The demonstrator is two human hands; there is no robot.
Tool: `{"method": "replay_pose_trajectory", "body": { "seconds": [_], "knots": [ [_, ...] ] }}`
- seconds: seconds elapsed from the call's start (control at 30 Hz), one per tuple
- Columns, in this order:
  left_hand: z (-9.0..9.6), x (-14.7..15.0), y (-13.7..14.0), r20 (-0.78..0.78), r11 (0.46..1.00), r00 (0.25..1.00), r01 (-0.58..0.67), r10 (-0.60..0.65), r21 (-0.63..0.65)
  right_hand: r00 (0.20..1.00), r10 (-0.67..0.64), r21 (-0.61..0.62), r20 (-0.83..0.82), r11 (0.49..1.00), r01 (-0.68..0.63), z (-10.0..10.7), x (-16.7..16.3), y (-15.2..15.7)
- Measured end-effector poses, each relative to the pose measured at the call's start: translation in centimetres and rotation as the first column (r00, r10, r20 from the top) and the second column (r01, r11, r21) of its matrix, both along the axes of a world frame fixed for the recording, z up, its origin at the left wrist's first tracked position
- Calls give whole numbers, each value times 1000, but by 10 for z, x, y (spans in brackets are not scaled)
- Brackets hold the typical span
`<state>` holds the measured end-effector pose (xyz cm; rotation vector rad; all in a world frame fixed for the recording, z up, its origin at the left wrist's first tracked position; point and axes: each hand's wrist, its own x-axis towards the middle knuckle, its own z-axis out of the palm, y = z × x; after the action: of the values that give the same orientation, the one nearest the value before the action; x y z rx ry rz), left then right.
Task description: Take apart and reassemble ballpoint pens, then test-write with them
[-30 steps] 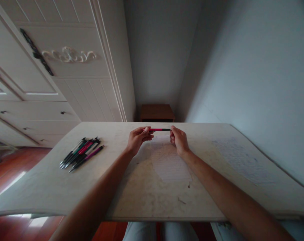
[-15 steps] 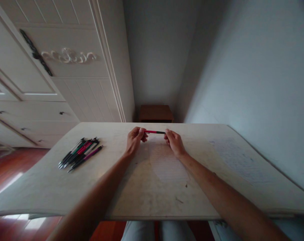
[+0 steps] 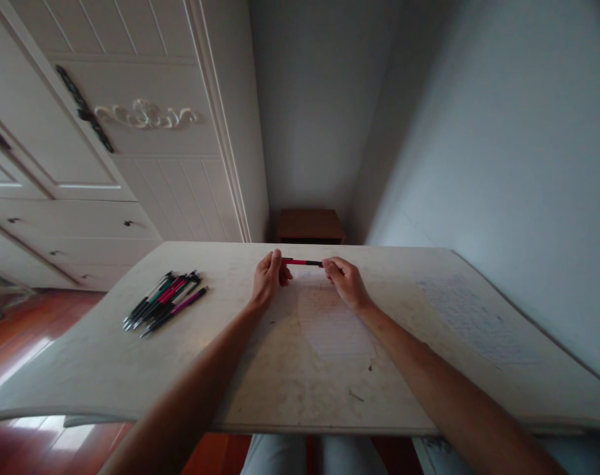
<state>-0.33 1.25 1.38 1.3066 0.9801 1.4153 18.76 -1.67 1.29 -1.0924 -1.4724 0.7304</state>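
Note:
A red pen with a black grip section (image 3: 302, 262) is held level between my two hands above the far part of the table. My left hand (image 3: 269, 277) is closed on its red end, the thumb pointing up. The fingers of my right hand (image 3: 345, 280) pinch the black end, hiding the tip. Below the pen lies a sheet of lined paper (image 3: 334, 326). To the left, a loose pile of several pens (image 3: 166, 300) in black, red, green and purple rests on the tabletop.
The pale table (image 3: 181, 382) carries another written sheet (image 3: 473, 316) at the right and small dark scraps (image 3: 356, 396) near the front. Behind it stands a brown wooden stand (image 3: 311, 224). A white wardrobe (image 3: 181, 191) is at the left, a wall (image 3: 502, 132) at the right.
My left thumb has risen and now points up at the pen's red end. Both hands still hold the pen. The whole view has shifted slightly.

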Motion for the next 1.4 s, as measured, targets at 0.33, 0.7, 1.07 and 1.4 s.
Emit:
{"method": "replay_pose_trajectory", "body": {
  "seconds": [0.33,0.7,1.07,1.4],
  "knots": [
    [8,-5,-1,-61,999,998,28,-29,-24,992,53,-99,-111,993,-64,9,9,6],
    [3,-4,2,-59,998,996,65,-64,12,991,3,-132,-136,991,-21,2,12,9],
    [7,-8,3,-48,1000,999,0,0,1,986,70,-135,-151,987,-90,4,11,11],
    [8,-5,0,-82,998,996,44,-41,34,1000,8,-117,-23,993,-11,-1,13,11]
  ]
}}
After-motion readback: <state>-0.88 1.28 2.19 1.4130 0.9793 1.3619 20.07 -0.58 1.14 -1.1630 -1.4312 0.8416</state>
